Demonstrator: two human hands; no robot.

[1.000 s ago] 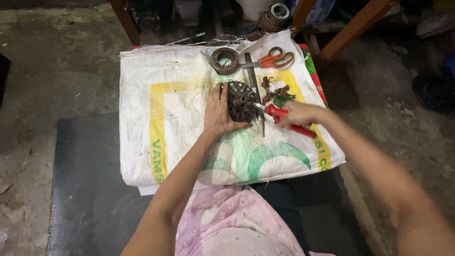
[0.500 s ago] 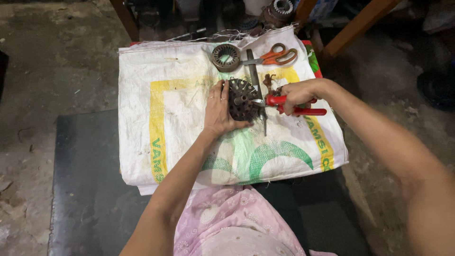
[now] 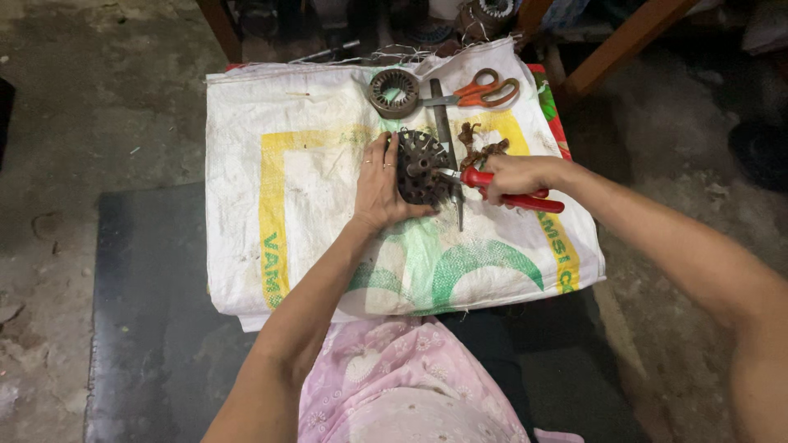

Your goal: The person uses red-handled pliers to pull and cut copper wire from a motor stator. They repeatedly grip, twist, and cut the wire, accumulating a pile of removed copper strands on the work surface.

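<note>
Dark, rusty slotted motor core (image 3: 420,166): round, lying on white woven sack, gripped at left edge. Red-handled pliers (image 3: 492,184): nose touching core's centre, handles pointing right.

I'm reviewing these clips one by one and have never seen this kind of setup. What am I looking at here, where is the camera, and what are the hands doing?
There is no machine: a person works with bare hands, and the one camera sits on their head, looking down. A white woven sack with yellow and green print covers the work surface. The left hand steadies a dark, round, slotted metal motor core. The right hand grips red-handled pliers, their nose at the core's centre. Farther back lie a ring-shaped slotted metal part, orange-handled scissors, a flat metal bar and a tangle of brownish wire scraps.
</note>
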